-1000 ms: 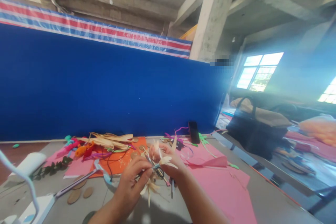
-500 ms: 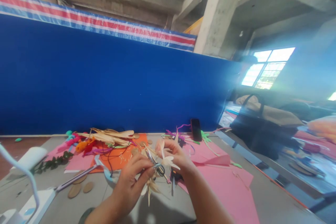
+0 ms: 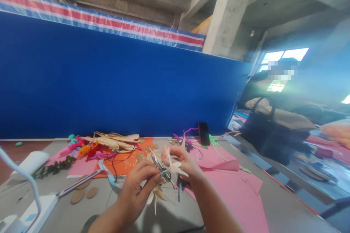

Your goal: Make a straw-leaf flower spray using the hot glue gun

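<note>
My left hand [image 3: 136,185] and my right hand [image 3: 182,162] meet just above the grey table [image 3: 276,207], both closed on a small flower [image 3: 164,176] made of pale dried-leaf petals. The petals stick out between the fingers, some up, some hanging below. A small pair of scissors [image 3: 161,167] with dark loops sits between the two hands; which hand grips it I cannot make out.
Pink sheets [image 3: 235,193], an orange sheet [image 3: 123,160], dried husk strips [image 3: 115,140], coloured pipe cleaners [image 3: 79,147], a leafy sprig [image 3: 53,167], wooden discs [image 3: 82,194] and a black phone [image 3: 203,133] lie about. A blue partition [image 3: 109,87] backs the table. A person [image 3: 270,123] stands at right.
My hands have stayed together on the flower with only small finger shifts. The view has swung slightly, and a person has come into view at the right.
</note>
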Tool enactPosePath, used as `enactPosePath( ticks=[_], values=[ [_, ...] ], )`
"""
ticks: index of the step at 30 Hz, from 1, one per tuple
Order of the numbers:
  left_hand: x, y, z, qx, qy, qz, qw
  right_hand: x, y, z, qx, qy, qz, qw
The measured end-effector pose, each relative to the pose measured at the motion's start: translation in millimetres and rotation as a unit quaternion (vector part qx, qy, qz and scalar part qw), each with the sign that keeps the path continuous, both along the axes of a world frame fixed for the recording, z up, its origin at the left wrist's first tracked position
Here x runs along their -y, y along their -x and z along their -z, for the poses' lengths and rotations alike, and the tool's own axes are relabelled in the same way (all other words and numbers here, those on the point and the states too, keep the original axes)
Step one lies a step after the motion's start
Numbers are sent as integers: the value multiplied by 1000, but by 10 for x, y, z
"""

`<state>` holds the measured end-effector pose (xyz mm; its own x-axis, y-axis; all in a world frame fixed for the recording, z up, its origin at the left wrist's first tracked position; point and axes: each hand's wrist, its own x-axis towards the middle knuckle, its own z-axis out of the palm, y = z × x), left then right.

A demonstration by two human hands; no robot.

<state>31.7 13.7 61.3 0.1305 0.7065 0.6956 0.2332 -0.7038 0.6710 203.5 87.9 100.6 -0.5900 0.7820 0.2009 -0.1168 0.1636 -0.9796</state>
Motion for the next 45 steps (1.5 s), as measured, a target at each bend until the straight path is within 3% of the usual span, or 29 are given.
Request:
enactPosePath(
  ticks=[16, 28, 37, 45],
  values=[
    [-5, 3, 21, -3, -3, -4, 1000, -8, 53, 55, -5, 38, 40, 998],
    [-13, -14, 30, 0, -23, -1, 1000, 108, 116, -47, -33, 47, 51, 997],
    [-18, -12, 43, 12, -5, 5, 1000, 78, 112, 30, -21, 38, 75, 996],
    [-16, 0, 22, 16, 18, 17, 1000, 30, 48, 48, -20, 12, 27, 999]
  ],
)
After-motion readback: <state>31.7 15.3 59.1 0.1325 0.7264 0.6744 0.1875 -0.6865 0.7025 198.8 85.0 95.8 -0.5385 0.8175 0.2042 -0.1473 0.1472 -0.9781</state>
